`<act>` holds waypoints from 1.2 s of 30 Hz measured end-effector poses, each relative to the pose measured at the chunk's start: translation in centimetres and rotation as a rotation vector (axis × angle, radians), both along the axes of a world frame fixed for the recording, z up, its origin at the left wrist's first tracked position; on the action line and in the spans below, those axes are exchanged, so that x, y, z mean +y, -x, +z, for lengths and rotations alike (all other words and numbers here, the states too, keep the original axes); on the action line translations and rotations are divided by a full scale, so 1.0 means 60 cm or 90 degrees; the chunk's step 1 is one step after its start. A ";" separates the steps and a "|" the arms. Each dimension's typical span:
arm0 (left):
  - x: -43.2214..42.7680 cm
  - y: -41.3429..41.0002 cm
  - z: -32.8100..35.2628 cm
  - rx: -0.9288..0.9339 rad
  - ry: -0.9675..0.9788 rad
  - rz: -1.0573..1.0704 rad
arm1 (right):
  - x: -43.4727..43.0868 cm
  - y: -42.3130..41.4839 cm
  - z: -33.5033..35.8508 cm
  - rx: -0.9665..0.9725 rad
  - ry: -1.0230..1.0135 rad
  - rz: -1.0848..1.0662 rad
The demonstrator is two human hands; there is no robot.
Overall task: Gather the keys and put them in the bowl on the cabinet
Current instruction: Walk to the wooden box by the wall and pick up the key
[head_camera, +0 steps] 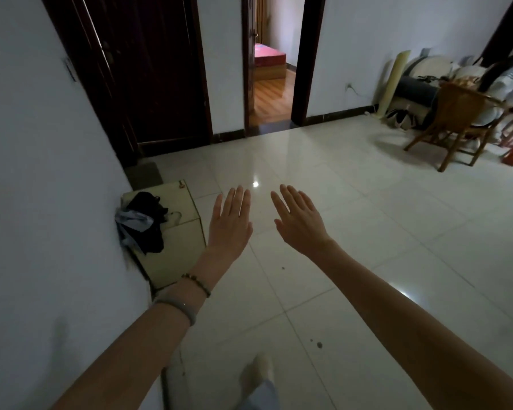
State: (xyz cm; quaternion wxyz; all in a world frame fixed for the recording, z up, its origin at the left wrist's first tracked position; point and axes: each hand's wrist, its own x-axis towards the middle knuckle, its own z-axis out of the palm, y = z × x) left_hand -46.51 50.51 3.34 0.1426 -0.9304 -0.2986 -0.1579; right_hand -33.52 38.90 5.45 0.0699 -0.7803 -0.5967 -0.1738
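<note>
My left hand (230, 221) and my right hand (298, 220) are stretched out in front of me above the tiled floor, palms down, fingers apart, holding nothing. A low pale cabinet (175, 247) stands against the left wall, just left of my left hand. Dark and grey clothes (144, 220) lie piled on its top, with a thin wire hook beside them. I see no keys and no bowl in this view.
A dark closed door (148, 69) is in the left wall, and an open doorway (271, 84) ahead leads to a room with a wooden floor. A wooden chair (456, 122) and piled household items stand at the right. My foot (259, 371) shows below.
</note>
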 end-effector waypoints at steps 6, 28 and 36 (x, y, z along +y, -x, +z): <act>0.125 -0.127 0.007 0.006 0.029 0.037 | 0.124 -0.131 -0.001 0.017 0.018 0.028; 0.511 -0.555 -0.011 -0.007 0.075 0.280 | 0.605 -0.599 -0.026 0.066 0.046 0.204; 0.611 -0.637 -0.026 -0.024 0.098 0.409 | 0.762 -0.715 -0.033 0.059 0.080 0.330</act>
